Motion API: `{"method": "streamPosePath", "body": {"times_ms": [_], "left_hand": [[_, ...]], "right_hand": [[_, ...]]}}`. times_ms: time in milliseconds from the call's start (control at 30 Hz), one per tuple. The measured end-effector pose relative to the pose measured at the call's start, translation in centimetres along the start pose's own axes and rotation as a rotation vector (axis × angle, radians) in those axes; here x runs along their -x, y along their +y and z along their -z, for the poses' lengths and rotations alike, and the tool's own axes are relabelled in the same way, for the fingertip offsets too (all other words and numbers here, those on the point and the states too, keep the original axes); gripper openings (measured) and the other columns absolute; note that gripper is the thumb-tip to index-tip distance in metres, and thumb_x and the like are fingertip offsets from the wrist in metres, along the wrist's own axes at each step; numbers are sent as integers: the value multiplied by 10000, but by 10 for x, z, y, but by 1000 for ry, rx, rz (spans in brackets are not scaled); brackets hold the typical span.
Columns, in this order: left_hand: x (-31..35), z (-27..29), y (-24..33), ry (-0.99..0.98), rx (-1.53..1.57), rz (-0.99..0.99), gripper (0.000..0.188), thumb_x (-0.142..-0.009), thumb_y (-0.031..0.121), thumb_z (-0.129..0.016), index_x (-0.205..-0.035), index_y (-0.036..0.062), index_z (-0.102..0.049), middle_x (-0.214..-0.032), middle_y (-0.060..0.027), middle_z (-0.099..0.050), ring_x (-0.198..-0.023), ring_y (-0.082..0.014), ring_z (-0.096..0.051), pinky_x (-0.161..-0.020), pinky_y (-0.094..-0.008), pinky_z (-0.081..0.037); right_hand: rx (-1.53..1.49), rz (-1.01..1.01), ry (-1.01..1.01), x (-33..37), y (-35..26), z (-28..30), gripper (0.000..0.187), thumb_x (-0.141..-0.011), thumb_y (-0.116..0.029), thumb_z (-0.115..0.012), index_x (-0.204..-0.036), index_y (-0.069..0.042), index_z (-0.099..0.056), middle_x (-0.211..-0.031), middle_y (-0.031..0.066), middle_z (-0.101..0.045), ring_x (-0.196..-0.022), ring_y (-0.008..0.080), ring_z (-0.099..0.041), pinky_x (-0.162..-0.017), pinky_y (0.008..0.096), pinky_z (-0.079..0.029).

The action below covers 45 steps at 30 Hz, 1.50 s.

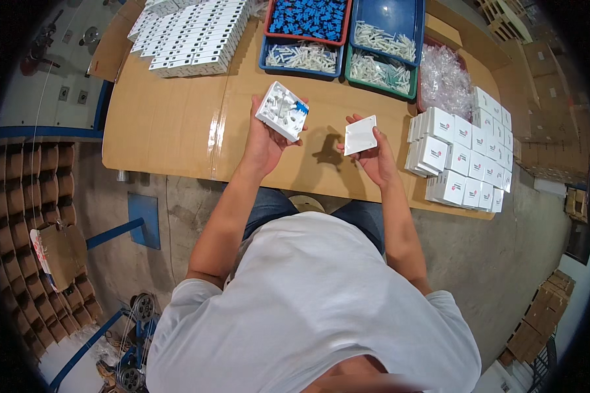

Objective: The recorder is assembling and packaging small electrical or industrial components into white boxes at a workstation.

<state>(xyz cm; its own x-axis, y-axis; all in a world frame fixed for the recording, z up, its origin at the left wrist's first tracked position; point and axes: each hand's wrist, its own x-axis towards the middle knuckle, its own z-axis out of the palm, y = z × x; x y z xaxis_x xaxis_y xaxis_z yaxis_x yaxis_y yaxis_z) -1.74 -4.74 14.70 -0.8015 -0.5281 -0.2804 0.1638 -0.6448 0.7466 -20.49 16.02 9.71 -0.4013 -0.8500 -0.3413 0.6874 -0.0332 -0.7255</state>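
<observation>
My left hand [269, 139] holds up a shallow white plastic box [282, 110] with its inside facing up. Small white parts and a blue piece [299, 112] sit in it. My fingers wrap round its edges. To the right, my right hand [376, 157] grips a flat white square cover [360, 135] between thumb and fingers. Box and cover are apart, both raised over the cardboard-covered table [170, 131].
Stacked white boxes [462, 157] stand at the right; rows of white units [190, 39] lie far left. Behind are a red tray [267, 29] of blue parts, trays of white parts including a green tray [380, 92], and clear plastic bags [444, 78].
</observation>
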Motion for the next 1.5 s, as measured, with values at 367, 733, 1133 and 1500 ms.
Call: {"method": "streamPosePath", "body": {"times_ms": [367,733,1133,1500], "left_hand": [[14,-3,-23,-380,444,214,992,-946,854,-192,-1494,79,-481,-1353,-227,-633,-1110,-329,-696,-808,-499,-623],[24,-39,-18,-195,469,49,882,-1029,722,-233,-1516,23,-461,-1329,-216,-640,-1230,-386,-638,-1068,-469,-501],[39,-85,-4,1,197,-264,785,-1058,661,-205,-1500,72,-476,-1312,-126,-627,-1193,-233,-628,-1079,-385,-468],[47,-89,0,70,16,-334,680,-1099,571,-252,-1481,62,-490,-1248,-79,-628,-1081,-166,-630,-944,-310,-522]], "right_hand": [[33,33,-110,12,-1,13,721,-1048,-400,-571,-1643,-216,-207,-1463,217,-555,-1027,350,-733,-802,381,-653],[618,342,69,30,-44,-47,856,-863,-98,-815,-1575,-30,-346,-1342,149,-611,-1212,222,-609,-1037,365,-499],[1030,680,30,47,-46,-135,932,-753,-145,-912,-1530,29,-428,-1451,167,-529,-1296,260,-565,-1101,382,-440],[1126,864,-54,34,-32,-136,806,-791,-289,-887,-1482,-42,-552,-1491,253,-518,-1345,382,-558,-1088,443,-474]]}}
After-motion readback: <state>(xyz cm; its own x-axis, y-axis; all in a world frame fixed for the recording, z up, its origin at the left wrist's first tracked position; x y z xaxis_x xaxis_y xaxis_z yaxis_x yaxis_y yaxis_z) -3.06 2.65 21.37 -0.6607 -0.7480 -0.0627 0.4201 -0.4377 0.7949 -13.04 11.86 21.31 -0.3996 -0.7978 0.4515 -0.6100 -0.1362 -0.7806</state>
